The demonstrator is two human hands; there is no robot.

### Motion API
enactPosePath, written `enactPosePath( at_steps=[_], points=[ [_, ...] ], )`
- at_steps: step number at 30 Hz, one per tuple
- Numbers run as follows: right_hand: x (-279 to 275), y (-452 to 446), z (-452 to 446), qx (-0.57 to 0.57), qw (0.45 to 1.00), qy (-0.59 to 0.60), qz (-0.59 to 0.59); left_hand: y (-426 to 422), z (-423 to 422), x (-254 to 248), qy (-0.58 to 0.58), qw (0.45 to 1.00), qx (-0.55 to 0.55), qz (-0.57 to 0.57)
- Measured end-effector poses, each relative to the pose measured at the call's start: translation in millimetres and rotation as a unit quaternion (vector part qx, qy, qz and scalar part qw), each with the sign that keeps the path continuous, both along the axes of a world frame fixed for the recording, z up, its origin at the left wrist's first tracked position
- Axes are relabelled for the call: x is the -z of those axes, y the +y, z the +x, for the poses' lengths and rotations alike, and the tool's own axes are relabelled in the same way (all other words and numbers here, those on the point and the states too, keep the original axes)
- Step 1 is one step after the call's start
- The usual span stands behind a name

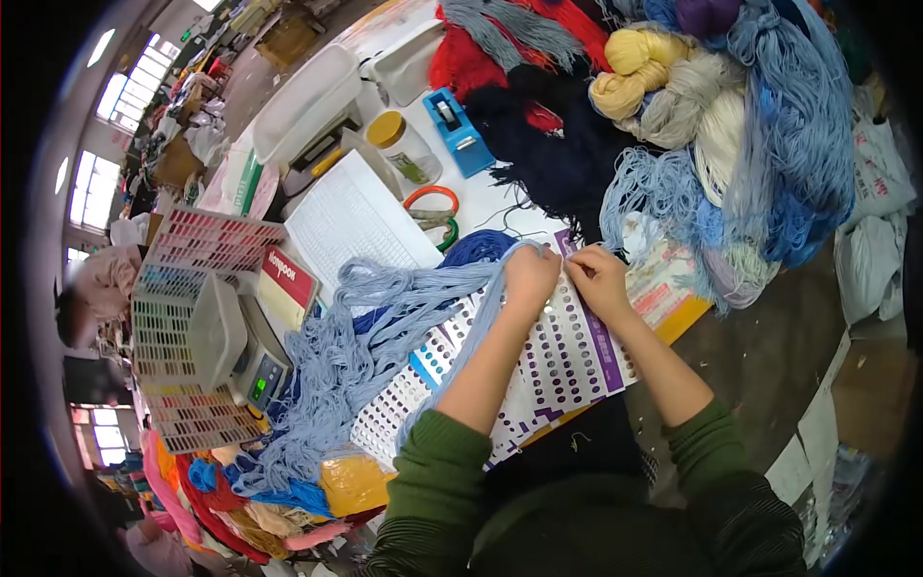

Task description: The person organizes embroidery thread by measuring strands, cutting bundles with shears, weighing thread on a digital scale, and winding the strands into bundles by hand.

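Note:
A long skein of light blue yarn (370,332) spreads across the table, and one length of it loops up to my left hand (532,279) and back along the left forearm. The fingers of that hand are curled closed on the yarn. Just to its right, my right hand (598,282) has its fingertips pinched together; anything between them is too small to make out. Both hands are above a printed shade card (567,356) with rows of small coloured dots and a purple strip. A dark blue skein (478,247) lies beyond the left hand.
Orange-handled scissors (431,200), a lidded jar (404,149), a blue tape dispenser (459,133) and a ruled paper (361,221) lie beyond. A scale (260,370) and colour chart (183,327) are left. Yarn heaps (793,106) fill the right. Another person (104,284) is far left.

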State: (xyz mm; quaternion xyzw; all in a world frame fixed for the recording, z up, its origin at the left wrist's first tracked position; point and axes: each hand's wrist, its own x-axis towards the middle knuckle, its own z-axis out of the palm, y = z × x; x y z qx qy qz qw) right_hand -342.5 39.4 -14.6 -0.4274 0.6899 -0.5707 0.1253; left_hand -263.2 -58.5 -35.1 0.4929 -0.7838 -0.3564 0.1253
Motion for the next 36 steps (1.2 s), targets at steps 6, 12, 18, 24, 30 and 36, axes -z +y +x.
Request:
enactPosePath(
  at_steps=[6, 12, 18, 24, 30, 36],
  points=[
    [11.2, -4.2, 1.3, 0.014, 0.996, 0.076, -0.038, 5.2, 11.1, -42.4, 0.017, 0.994, -0.003, 0.105],
    [5.3, -0.9, 2.5, -0.012, 0.983, 0.175, 0.048, 4.9, 13.2, -43.7, 0.048, 0.993, 0.033, 0.101],
    [-6.0, -1.0, 11.6, -0.027, 0.945, 0.300, 0.129, 4.8, 14.0, -48.2, 0.190, 0.935, -0.001, 0.299],
    [8.9, -5.1, -1.0, -0.062, 0.991, 0.117, 0.016, 10.4, 10.3, -40.3, 0.208, 0.943, -0.007, 0.258],
    [-3.4, -11.1, -8.4, -0.055, 0.997, 0.027, 0.055, 0.4, 12.9, -43.7, 0.140, 0.969, 0.000, 0.203],
    [3.0, -13.4, -5.0, -0.053, 0.995, 0.085, 0.026, -17.7, 44.4, -57.6, 0.242, 0.855, -0.086, 0.449]
  ],
)
